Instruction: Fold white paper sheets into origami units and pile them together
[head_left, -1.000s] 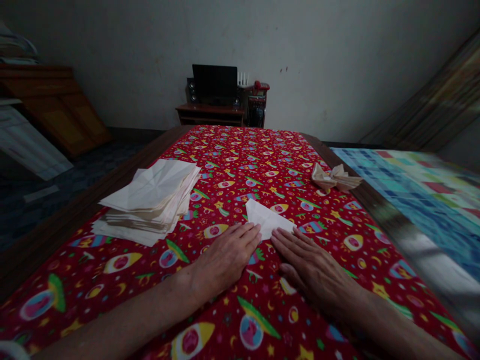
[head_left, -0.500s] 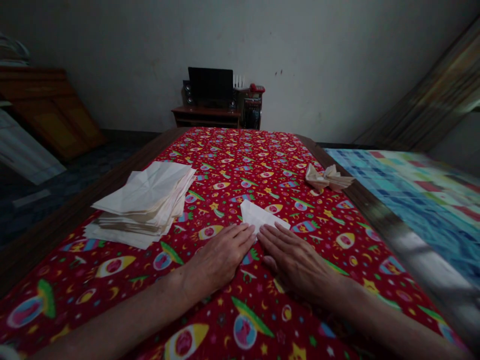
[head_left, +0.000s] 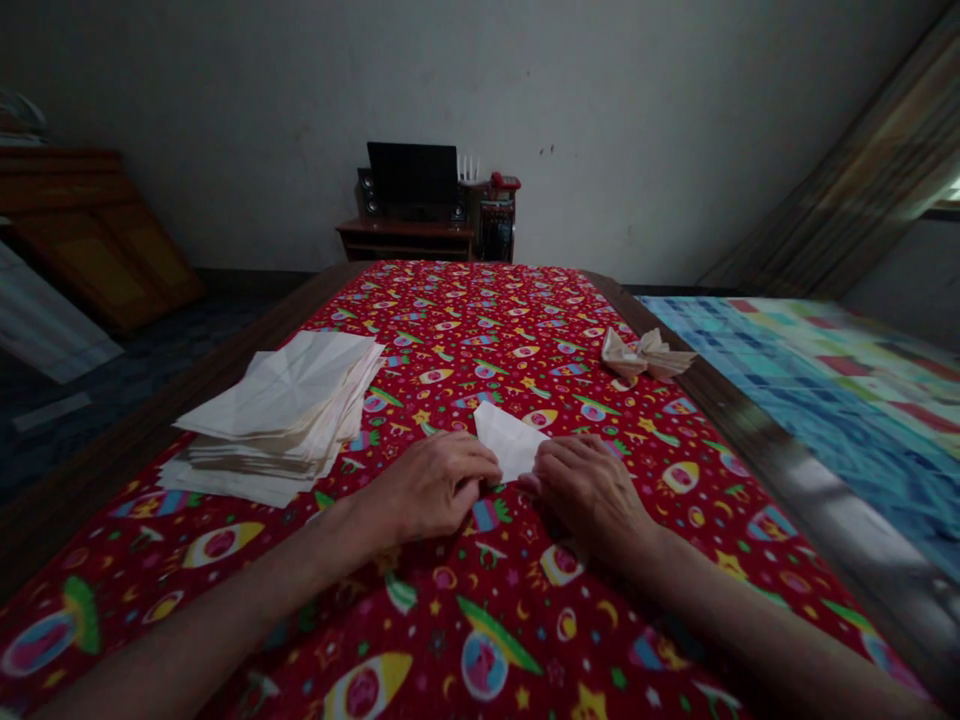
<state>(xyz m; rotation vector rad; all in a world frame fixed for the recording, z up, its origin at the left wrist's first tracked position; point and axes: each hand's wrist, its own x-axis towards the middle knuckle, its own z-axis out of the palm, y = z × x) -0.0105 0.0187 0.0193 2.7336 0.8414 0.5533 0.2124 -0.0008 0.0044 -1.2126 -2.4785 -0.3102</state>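
A small folded piece of white paper lies on the red patterned tablecloth between my hands. My left hand has its fingers curled at the paper's lower left edge, thumb beneath the fingertips. Gripping the paper's right side is my right hand, its fingers bent and its thumb tucked near the lower edge. The fingers cover both lower parts of the paper. A stack of creased white paper sheets rests on the cloth to the left of my hands.
A folded paper piece with pleated wings sits near the table's right edge. The table's dark wooden rim shows along the side. A bed with a blue checked cover adjoins on the right. A monitor stands beyond the far end.
My flat, outstretched fingers have curled and closed on the folded paper's edges. My hands have drawn slightly apart at the paper's lower side. The whole view has shifted a little.
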